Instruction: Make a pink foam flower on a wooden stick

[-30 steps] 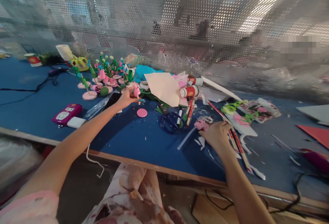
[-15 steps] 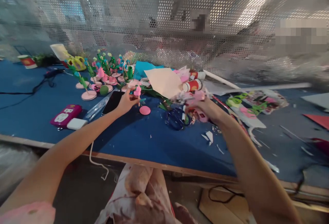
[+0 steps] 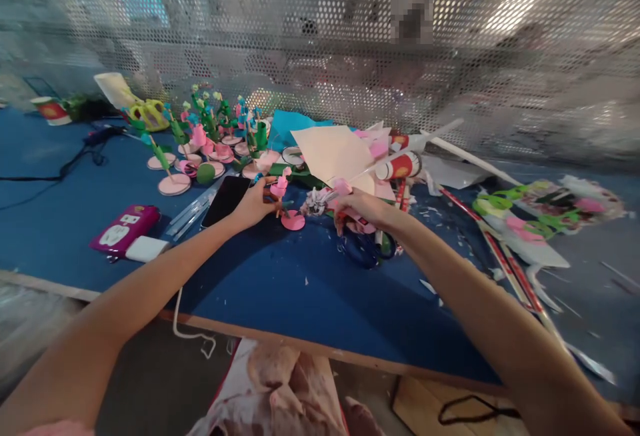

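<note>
My left hand (image 3: 255,206) pinches a small pink paper flower (image 3: 281,184) on a thin stem. Just below it, a round pink disc (image 3: 294,221) lies at the stem's foot; whether they touch I cannot tell. My right hand (image 3: 367,208) is closed on a pink hot glue gun (image 3: 342,187), with a long translucent glue stick (image 3: 430,137) running out behind. Its nozzle end (image 3: 316,201), wrapped in crumpled greyish stuff, points left at the disc and stem. Dark-blue-handled scissors (image 3: 361,249) lie under my right hand.
Several finished paper flowers on pink discs (image 3: 174,184) stand at the back left. Nearby are a black phone (image 3: 226,201), a purple pouch (image 3: 125,229) and clear sticks (image 3: 193,215). Paper sheets (image 3: 330,156), a paper cup (image 3: 400,167) and scraps lie behind and right. A perforated metal screen (image 3: 280,43) rises behind.
My right hand has brought the glue gun left, so its nozzle is now close to the flower's stem and disc. My left hand still holds the flower, now slightly tilted.
</note>
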{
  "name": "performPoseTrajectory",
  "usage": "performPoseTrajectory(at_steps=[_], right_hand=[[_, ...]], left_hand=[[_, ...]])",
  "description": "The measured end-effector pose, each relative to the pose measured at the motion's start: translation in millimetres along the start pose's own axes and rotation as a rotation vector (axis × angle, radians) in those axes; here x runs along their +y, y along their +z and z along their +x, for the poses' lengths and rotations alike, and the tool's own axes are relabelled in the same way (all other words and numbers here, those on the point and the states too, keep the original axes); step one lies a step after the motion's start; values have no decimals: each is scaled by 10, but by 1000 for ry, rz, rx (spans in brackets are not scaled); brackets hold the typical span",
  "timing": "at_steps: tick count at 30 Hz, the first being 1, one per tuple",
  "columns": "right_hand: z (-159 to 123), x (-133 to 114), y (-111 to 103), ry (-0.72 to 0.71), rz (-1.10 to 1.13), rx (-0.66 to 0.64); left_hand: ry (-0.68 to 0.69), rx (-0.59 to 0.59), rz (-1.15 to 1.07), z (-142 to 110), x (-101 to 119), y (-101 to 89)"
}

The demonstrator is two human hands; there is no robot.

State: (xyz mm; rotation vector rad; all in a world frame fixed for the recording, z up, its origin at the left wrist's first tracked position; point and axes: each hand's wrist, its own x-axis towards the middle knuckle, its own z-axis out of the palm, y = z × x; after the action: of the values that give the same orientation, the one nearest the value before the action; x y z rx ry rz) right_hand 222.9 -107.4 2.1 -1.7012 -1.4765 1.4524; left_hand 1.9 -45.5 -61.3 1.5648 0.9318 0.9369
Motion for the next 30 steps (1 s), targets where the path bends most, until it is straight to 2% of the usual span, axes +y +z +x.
performPoseTrajectory(at_steps=[5, 13, 25, 27, 30], right_hand=[[10, 3, 41, 28, -54, 15], [-33, -55, 76, 95, -192, 66], [-97, -75, 65, -6, -254, 78], [-191, -138, 2, -13, -281, 131], [-454, -216, -148, -52, -532, 337]], left_hand=[[22, 56, 143, -11, 53, 6], [26, 33, 277, -29, 67, 17], [48, 68, 276, 6, -3, 5], [52, 66, 263, 1, 0, 10], [68, 64, 208, -7, 4, 20]])
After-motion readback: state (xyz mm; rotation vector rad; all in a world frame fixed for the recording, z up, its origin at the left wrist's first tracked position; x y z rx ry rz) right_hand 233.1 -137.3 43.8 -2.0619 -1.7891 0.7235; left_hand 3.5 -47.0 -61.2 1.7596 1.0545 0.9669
